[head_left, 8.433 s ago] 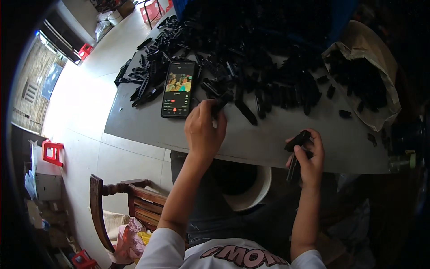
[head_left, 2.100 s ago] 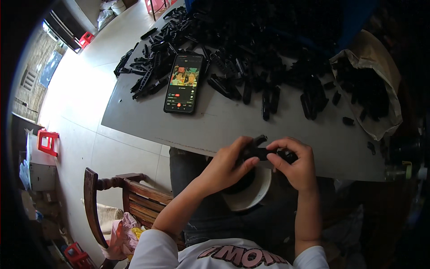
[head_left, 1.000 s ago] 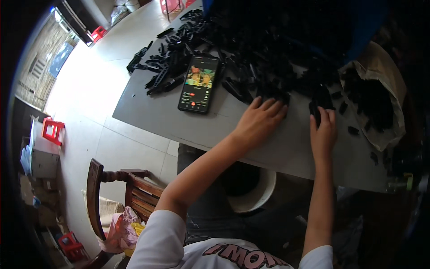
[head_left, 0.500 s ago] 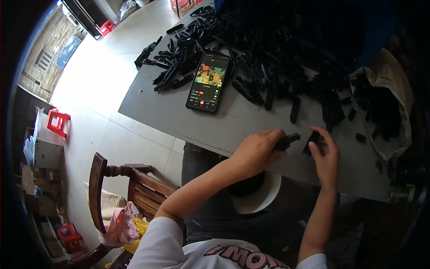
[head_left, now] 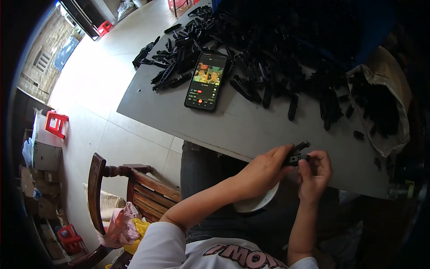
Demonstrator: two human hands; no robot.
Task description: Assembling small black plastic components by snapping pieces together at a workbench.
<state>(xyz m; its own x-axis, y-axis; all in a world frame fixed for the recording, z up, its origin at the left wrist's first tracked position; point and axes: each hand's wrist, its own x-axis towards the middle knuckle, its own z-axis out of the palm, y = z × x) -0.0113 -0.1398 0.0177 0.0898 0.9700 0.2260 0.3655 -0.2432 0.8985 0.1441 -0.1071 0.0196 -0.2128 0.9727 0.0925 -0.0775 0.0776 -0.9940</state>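
Near the table's front edge, my left hand (head_left: 268,168) is closed around a black plastic part (head_left: 293,159) with a curved arm sticking up past the fingers. Close against it, my right hand (head_left: 316,172) has its fingers curled and pinches a small black piece (head_left: 306,158) at the part's right end. Whether the two pieces are joined cannot be made out, as the fingers cover much of them. Beyond the hands, a big heap of long black plastic parts (head_left: 268,76) covers the far side of the grey table (head_left: 215,127).
A lit phone (head_left: 206,80) lies on the table left of the heap. At the right, a paper-lined bag (head_left: 380,139) holds small black pieces. Below the hands, a white bowl-like container (head_left: 257,204) sits over my lap. A wooden chair (head_left: 154,197) with cloths stands at the left.
My hands were apart, each with a black piece; now they have come together nearer to me. The right hand moved left and down to meet the part in the left.
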